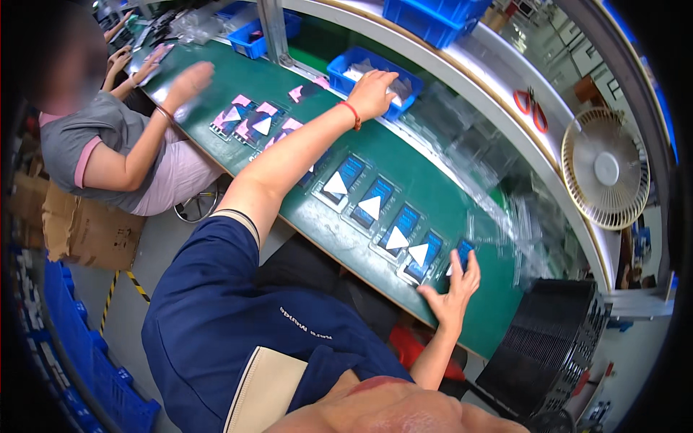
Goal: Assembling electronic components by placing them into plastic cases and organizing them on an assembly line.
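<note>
A green worktop (485, 312) runs across a workshop, with a pale fan (606, 167) on the shelf beyond and a co-worker (119, 144) seated off to the left. Down its length lies a slanting row of dark blue panels (375, 200), each of the four nearest the middle bearing a white triangle. The left hand (372, 94) reaches over a blue bin (341, 82) of whitish pieces (357, 71); whether its fingers pinch anything I cannot tell. The right hand (455, 287) stands at the row's far right end, thumb and fingers apart, fingertips over or against the last panel (466, 247) – contact is unclear. This looks like the fetching and arranging step; the next move probably calls for a clean pick from the bin – and a steady right hand beside that end panel
</note>
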Motion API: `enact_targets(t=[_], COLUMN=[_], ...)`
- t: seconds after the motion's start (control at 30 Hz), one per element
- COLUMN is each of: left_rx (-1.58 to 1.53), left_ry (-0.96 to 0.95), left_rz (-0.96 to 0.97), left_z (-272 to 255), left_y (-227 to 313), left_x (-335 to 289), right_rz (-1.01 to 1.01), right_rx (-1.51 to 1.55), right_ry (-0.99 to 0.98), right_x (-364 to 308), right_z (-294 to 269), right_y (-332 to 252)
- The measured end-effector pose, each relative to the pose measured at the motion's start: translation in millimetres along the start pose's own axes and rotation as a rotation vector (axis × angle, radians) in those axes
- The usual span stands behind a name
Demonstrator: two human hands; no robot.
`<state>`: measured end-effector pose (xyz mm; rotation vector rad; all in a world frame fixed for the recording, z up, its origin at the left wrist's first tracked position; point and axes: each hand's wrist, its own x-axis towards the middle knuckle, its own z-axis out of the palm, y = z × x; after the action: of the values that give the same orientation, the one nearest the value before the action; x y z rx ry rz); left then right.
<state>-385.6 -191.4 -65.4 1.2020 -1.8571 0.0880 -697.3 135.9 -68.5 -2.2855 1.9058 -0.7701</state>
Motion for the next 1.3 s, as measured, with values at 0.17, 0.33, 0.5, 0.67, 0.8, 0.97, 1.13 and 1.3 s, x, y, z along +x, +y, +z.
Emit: enact_targets(t=[0.17,0.33,0.5,0.67,0.8,0.97,1.13,1.3], left_rx=[0.08,0.311,0.446,0.463,0.456,0.488,0.377,0.249], left_ry=[0.196,-0.212,-0.655,-0.712,-0.786,-0.735,-0.788,-0.649], left_rz=[-0.277,-0.647,-0.688,-0.652,-0.584,-0.552,-0.548,-0.617], left_z=[-45,-81,-79,-73,-69,-59,-65,-74], left_y=[-32,-84,-110,-121,-141,-148,-155,-146], left_x=[-8,-1,13,20,27,25,30,24], right_rz=[-0.06,-0.038,-0.023,-0.015,-0.045,-0.049,-0.065,-0.081], right_rx=[-0.118,-0.126,-0.134,-0.14,-0.121,-0.11,-0.099,-0.089], right_ry=[-0.141,-0.116,-0.109,-0.1,-0.078,-0.085,-0.088,-0.108], right_x=[-2,-1,0,2,9,23,38,48], right_z=[4,16,23,34,45,56,69,78], right_y=[-17,-25,-35,-52,-63,-76,-91,-100])
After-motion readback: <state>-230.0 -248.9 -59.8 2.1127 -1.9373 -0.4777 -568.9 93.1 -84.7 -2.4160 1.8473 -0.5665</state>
